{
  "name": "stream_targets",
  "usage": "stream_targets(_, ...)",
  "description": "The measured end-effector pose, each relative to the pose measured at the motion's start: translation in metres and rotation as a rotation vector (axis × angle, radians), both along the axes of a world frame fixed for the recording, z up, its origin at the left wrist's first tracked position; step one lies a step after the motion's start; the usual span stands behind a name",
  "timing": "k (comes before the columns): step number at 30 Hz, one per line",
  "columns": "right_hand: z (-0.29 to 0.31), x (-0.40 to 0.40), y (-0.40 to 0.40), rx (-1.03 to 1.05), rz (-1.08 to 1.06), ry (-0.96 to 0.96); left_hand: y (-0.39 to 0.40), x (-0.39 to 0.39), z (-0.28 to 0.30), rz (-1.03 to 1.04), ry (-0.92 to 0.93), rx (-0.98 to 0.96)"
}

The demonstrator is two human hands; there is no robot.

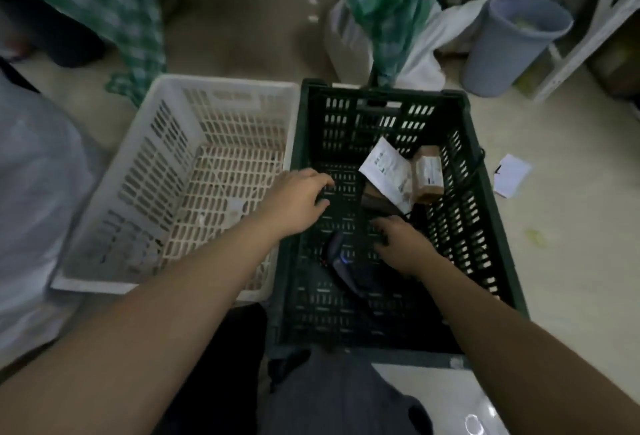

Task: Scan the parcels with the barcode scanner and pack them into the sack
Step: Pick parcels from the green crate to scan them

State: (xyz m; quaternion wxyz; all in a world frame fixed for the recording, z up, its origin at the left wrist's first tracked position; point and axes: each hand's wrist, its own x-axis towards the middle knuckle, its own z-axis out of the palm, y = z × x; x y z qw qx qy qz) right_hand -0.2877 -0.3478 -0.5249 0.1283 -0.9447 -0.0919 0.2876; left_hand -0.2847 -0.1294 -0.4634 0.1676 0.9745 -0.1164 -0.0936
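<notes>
Head view, single frame, blurry. Dark green slotted crate (pixel 485 171) sits centre-right on the floor; white slotted crate (pixel 166 112) touches its left wall, at 9 o'clock from it.

Left hand (pixel 298 199) reaches over the shared crate walls into the dark crate, palm down, fingers loosely curled, tips at the crate floor or just above it, gripping nothing that shows. Right hand (pixel 403 244) is inside the dark crate at 4 o'clock from the left hand, palm down, fingers bent downward and spread a bit; cannot tell whether they hold anything, tips are lost in the dark.

Barcode scanner (pixel 341 260), dark with a small blue light, lies on the crate floor just beside the right hand, at 9 o'clock from it; touching or not, cannot tell. A dark cable (pixel 476 161) runs over the crate's right wall.

Parcels: white labelled parcel (pixel 386 171) lies tilted at 12 o'clock from the right hand, resting on a darker brown item that is partly hidden. Brown box parcel (pixel 427 175) with a label stands just beside the white one, at 3 o'clock from it, near the right wall.

Green checked sack (pixel 384 2) hangs at 12 o'clock beyond the dark crate. Grey bin (pixel 509 47) is at 2 o'clock, next to a white shelf frame (pixel 595 22). Paper slip (pixel 512 175) lies on the floor at 3 o'clock, outside the crate.
</notes>
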Motion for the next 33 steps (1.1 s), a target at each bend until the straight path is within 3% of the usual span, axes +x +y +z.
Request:
stream_targets(4, -0.081, 0.014, 0.035, -0.017, 0.036, 0.23, 0.001, 0.018, -0.045, -0.062, -0.038, 0.029)
stream_targets(10, -0.169, 0.025, 0.04, -0.026, -0.169, 0.448, 0.007, 0.031, -0.079, -0.113, -0.272, -0.077)
stream_targets(13, -0.184, 0.017, 0.048, -0.076, -0.098, 0.448, 0.008, 0.031, -0.083, -0.098, -0.334, -0.092)
stream_targets(16, -0.191, 0.008, 0.06, -0.141, -0.097, 0.313, 0.009, 0.03, -0.082, -0.091, -0.349, -0.107)
stream_targets(20, -0.162, 0.011, 0.058, -0.035, -0.15, 0.318, 0.011, 0.025, -0.07, -0.042, -0.296, -0.136)
stream_targets(29, -0.018, -0.011, 0.036, 0.746, -0.608, 0.07, -0.007, 0.016, -0.007, 0.172, -0.159, -0.342)
stream_targets(33, 0.035, -0.015, 0.017, 0.932, -0.657, -0.091, -0.03, 0.012, 0.018, 0.195, -0.037, -0.341)
